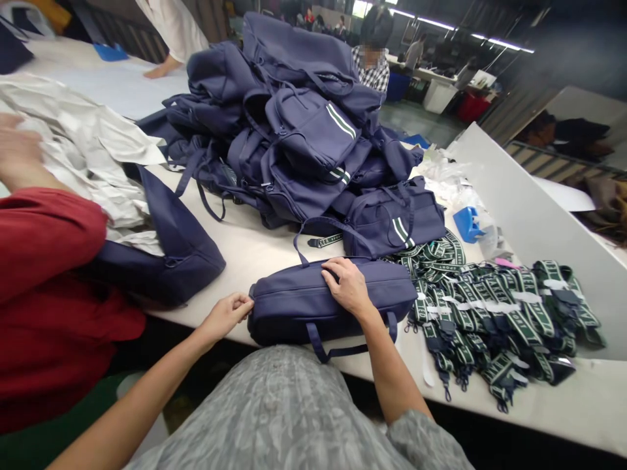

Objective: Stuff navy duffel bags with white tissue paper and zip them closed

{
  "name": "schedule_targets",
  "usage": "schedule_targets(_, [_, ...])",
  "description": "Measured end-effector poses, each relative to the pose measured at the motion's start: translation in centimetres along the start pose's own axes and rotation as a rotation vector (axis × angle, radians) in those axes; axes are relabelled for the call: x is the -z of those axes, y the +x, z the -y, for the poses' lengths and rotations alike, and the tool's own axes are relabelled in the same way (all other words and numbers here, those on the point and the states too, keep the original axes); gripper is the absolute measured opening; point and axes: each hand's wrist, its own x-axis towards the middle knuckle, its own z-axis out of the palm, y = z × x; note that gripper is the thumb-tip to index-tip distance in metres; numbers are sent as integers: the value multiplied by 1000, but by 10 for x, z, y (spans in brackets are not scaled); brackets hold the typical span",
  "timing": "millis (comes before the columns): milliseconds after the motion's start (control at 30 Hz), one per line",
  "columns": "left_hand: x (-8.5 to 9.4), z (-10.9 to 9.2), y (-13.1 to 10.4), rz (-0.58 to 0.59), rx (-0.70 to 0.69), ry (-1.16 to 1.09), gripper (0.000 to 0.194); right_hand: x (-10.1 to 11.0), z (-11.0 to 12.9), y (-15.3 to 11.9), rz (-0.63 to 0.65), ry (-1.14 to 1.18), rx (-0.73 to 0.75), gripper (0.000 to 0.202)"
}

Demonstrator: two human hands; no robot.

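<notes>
A navy bag (294, 303) lies on its side along the table's front edge, its long zipper seam facing up and one handle hanging over the edge. At the bag's left end, my left hand (230, 313) pinches the end of it with closed fingers. My right hand (345, 281) rests on top of the bag, right of its middle, with its fingers bent and somewhat apart. Behind the bag, a strap loop stands up, and a striped navy bag (372, 228) lies close by.
A large pile of navy bags (313, 130) rises behind. Green-and-white lettered straps (490, 307) with clips cover the table (563, 405) at right, near a blue tape dispenser (467, 224). At left, a person in a red sleeve (44, 261) handles white paper (83, 124) at another bag.
</notes>
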Motion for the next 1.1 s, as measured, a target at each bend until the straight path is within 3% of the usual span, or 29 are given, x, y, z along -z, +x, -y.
schedule_targets(233, [12, -23, -3, 54, 45, 194, 47, 3, 3, -6, 2, -4, 0, 21])
schedule_targets(333, [11, -48, -7, 123, 33, 230, 47, 5, 5, -10, -1, 13, -6, 21])
schedule_targets(433, [-1, -80, -12, 176, -54, 407, 42, 6, 7, -12, 12, 21, -9, 23])
schedule_targets(533, [-31, -114, -13, 185, -114, 601, 32, 7, 9, -12, 31, 18, 0, 25])
schedule_targets(667, [-96, -148, -10, 126, -227, 841, 28, 8, 6, -10, 39, 61, 10, 26])
schedule_targets(767, [-138, -158, -10, 92, -318, 970, 28, 8, -2, -8, 33, 177, -12, 28])
schedule_targets(833, [-146, -153, -12, 82, -392, 965, 27, 9, -8, -8, -6, 308, -34, 30])
schedule_targets(900, [-135, -138, -16, 61, -524, 886, 24, 13, -11, -10, -65, 449, -43, 30])
schedule_targets(967, [-107, -113, -18, -30, -659, 779, 23, 20, -9, -14, -109, 562, -40, 28])
schedule_targets(1033, [-73, -86, -19, -180, -699, 718, 25, 30, -1, -18, -110, 635, -32, 24])
schedule_targets(1100, [-44, -64, -20, -203, -686, 688, 29, 39, 12, -19, -50, 682, 2, 20])
